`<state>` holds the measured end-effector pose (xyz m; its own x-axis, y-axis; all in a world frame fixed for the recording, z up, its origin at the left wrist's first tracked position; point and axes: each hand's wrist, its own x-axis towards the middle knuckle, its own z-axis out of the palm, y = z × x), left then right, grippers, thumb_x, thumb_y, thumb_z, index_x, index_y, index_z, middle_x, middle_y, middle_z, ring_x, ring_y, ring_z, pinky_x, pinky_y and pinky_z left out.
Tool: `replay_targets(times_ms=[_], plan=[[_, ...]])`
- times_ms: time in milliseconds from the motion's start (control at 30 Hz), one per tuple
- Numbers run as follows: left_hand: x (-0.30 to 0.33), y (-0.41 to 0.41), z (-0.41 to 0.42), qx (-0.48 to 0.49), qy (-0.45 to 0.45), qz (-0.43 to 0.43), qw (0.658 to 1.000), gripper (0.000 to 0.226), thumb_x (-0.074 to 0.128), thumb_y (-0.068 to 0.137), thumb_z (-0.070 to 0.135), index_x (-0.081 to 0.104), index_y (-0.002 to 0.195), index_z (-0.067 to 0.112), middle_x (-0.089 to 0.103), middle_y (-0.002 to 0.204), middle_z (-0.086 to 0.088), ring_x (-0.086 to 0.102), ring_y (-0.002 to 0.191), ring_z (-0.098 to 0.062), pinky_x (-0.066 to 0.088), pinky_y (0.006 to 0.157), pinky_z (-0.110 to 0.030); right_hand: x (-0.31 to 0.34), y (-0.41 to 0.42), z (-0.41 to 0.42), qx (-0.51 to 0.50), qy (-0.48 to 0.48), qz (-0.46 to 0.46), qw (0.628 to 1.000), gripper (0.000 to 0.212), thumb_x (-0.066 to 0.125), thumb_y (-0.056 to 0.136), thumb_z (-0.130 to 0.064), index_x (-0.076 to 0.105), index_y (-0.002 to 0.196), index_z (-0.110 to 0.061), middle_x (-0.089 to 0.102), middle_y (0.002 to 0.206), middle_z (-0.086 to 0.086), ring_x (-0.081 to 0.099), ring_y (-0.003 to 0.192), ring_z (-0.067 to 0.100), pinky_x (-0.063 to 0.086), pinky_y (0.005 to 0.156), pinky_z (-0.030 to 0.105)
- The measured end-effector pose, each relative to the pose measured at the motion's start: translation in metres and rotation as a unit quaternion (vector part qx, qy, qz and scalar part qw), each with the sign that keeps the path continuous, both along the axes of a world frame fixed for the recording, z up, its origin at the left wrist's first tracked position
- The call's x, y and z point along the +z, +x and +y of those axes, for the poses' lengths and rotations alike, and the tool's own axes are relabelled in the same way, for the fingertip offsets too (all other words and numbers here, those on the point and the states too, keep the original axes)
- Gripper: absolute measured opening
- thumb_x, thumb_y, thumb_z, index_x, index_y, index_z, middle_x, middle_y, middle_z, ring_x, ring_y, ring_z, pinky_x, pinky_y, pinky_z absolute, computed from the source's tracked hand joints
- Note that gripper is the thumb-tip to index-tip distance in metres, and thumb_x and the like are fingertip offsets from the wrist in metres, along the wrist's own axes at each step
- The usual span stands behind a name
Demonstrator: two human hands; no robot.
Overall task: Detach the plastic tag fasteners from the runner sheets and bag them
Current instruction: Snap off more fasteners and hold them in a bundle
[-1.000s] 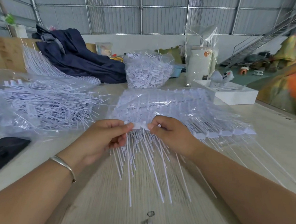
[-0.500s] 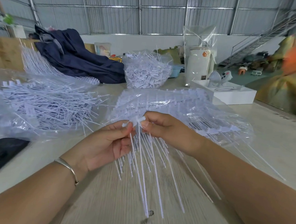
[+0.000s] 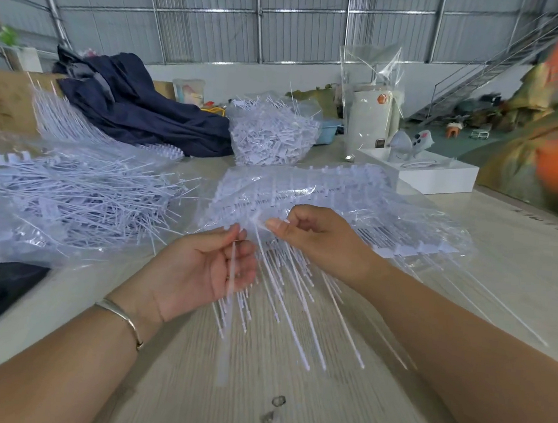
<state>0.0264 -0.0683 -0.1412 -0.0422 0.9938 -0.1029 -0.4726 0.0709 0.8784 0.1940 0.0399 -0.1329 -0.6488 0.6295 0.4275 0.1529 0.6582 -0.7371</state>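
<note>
Both hands up over the pale wood-grain table [image 3: 292, 392], close together, not touching. My left hand [image 3: 199, 268] pinches a single thin white plastic tag fastener [image 3: 231, 293] between thumb and fingers; its stem hangs down across my palm, lower end motion-blurred. My right hand [image 3: 315, 238] is curled, thumb and forefinger pinching the top of a fanned white runner sheet of fasteners [image 3: 295, 291], stems splaying down toward me. Just behind the hands: a clear plastic bag of stacked runner sheets [image 3: 337, 195]. On the left, a clear bag of loose long white stems [image 3: 76, 199]. Further back, centre, a clear bag heaped with short white plastic pieces [image 3: 272, 139]. Behind that bag's left, a dark navy cloth heap [image 3: 130, 104]. Right rear, a flat white box [image 3: 436, 178].
</note>
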Motion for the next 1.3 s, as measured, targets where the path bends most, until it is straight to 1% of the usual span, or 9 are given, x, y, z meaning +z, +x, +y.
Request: replay_targets(times_ms=[133,233,400,533,667,733,833,1000,1300], plan=[[0.002,-0.01,-0.001,0.058,-0.027,-0.039,0.997,0.012,0.053,0.086,0.017,0.048,0.076,0.016,0.033,0.059,0.005,0.03,0.041,-0.006,0.032,0.042,-0.016,0.001,0.004,0.004,-0.021,-0.003,0.027,0.999,0.043,0.066,0.089,-0.041,0.05,0.067,-0.007,0.039,0.058,-0.007,0.036,0.056,0.007,0.03,0.061,0.024],[0.002,-0.01,0.0,0.085,-0.03,0.013,0.996,0.027,0.059,0.081,0.011,0.035,0.071,0.021,0.031,0.058,0.007,0.023,0.042,-0.003,0.013,0.039,-0.014,0.002,0.004,0.003,-0.024,-0.008,0.036,0.999,0.039,0.065,0.089,-0.041,0.048,0.065,-0.015,0.039,0.055,-0.011,0.035,0.053,0.004,0.029,0.058,0.021],[-0.005,-0.001,0.004,0.139,-0.048,0.047,0.988,0.032,0.064,0.066,-0.004,0.042,0.077,0.017,0.049,0.057,0.005,0.031,0.042,-0.003,0.017,0.032,-0.014,-0.002,0.005,0.0,-0.033,0.079,-0.039,0.996,0.036,0.059,0.091,-0.046,0.045,0.072,-0.018,0.041,0.057,-0.006,0.035,0.05,0.007,0.031,0.056,0.027],[-0.002,-0.004,0.006,0.183,-0.076,0.047,0.979,0.024,0.071,0.074,0.024,0.05,0.08,0.014,0.051,0.072,-0.003,0.03,0.042,-0.003,0.016,0.03,-0.012,-0.002,0.006,-0.001,-0.015,0.111,-0.058,0.992,0.036,0.048,0.1,-0.039,0.042,0.076,-0.013,0.046,0.057,-0.001,0.037,0.051,0.01,0.033,0.057,0.03],[-0.002,-0.008,0.004,0.169,-0.097,0.022,0.981,0.053,0.051,0.089,0.058,0.054,0.06,0.014,0.052,0.067,-0.003,0.026,0.039,-0.005,0.013,0.029,-0.011,-0.002,0.004,-0.001,-0.009,0.144,-0.088,0.986,0.035,0.042,0.102,-0.036,0.04,0.075,-0.014,0.036,0.057,-0.004,0.037,0.053,0.012,0.03,0.056,0.031],[-0.001,-0.005,0.004,0.154,-0.098,0.029,0.983,0.056,0.05,0.087,0.061,0.065,0.068,0.01,0.047,0.063,-0.001,0.025,0.04,-0.005,0.013,0.029,-0.012,-0.003,0.003,-0.001,-0.012,0.171,-0.12,0.978,0.031,0.042,0.102,-0.034,0.045,0.08,-0.012,0.041,0.061,-0.003,0.044,0.059,0.018,0.034,0.059,0.034],[0.002,0.002,0.003,0.126,-0.088,0.058,0.987,0.041,0.072,0.07,0.048,0.061,0.082,0.01,0.04,0.064,0.003,0.024,0.043,-0.004,0.017,0.027,-0.013,-0.005,0.0,-0.001,-0.019,0.222,-0.158,0.962,0.024,0.041,0.102,-0.03,0.048,0.085,-0.014,0.047,0.071,-0.002,0.048,0.068,0.021,0.034,0.062,0.034],[0.001,0.004,0.0,0.11,-0.048,0.115,0.986,0.02,0.073,0.068,0.012,0.06,0.055,0.02,0.027,0.059,0.007,0.021,0.04,-0.002,0.013,0.029,-0.012,-0.005,0.001,-0.001,0.0,0.224,-0.156,0.962,0.022,0.044,0.102,-0.026,0.057,0.095,-0.01,0.054,0.082,0.003,0.051,0.073,0.022,0.04,0.066,0.036],[0.002,0.004,0.0,0.128,-0.022,0.175,0.976,0.022,0.082,0.058,0.029,0.064,0.066,0.02,0.025,0.058,0.008,0.019,0.042,-0.004,0.015,0.031,-0.015,-0.003,0.005,0.006,0.041,0.11,-0.117,0.986,0.019,0.056,0.097,-0.025,0.069,0.111,-0.022,0.058,0.09,-0.012,0.052,0.083,0.006,0.041,0.079,0.024]])
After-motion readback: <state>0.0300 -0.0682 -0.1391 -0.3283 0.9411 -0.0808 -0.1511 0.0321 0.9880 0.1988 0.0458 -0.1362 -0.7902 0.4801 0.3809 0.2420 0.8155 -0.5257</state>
